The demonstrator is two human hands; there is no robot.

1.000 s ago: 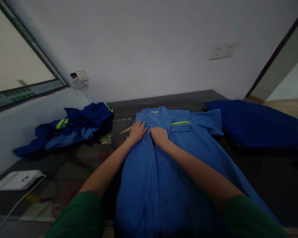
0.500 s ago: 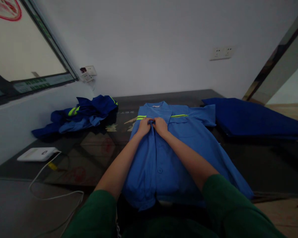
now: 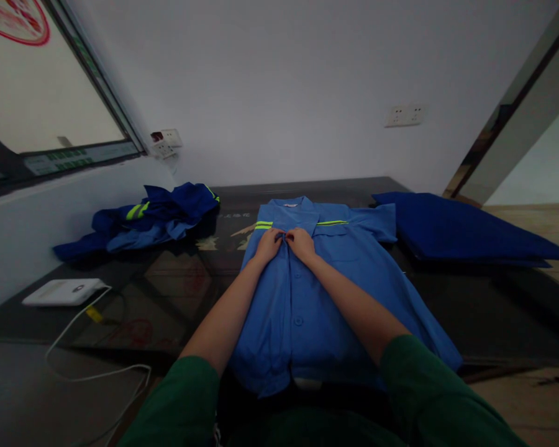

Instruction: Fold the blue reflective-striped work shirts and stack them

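Observation:
A blue short-sleeved work shirt (image 3: 349,273) with yellow-green stripes across the chest lies front up, its collar away from me. My left hand (image 3: 269,244) and my right hand (image 3: 300,243) meet at its front opening, just below the collar. The fingers of both are closed on the shirt's front edges, with the fingertips nearly touching. Any button between them is hidden. Lower down the front, a round blue button (image 3: 299,321) shows on the right-hand edge.
The shirt lies on a dark glossy table (image 3: 195,313). Crumpled blue clothing (image 3: 168,211) is at the back left, folded dark-blue cloth (image 3: 451,226) at the right. A white device (image 3: 64,292) with a white cable (image 3: 95,377) sits near the left edge. Behind is a wall with sockets (image 3: 404,115).
Both hands stay at the same place on the shirt front, with small finger movements. The view has shifted slightly, so the scene sits a little lower. The pinched-up fold between the hands looks flatter.

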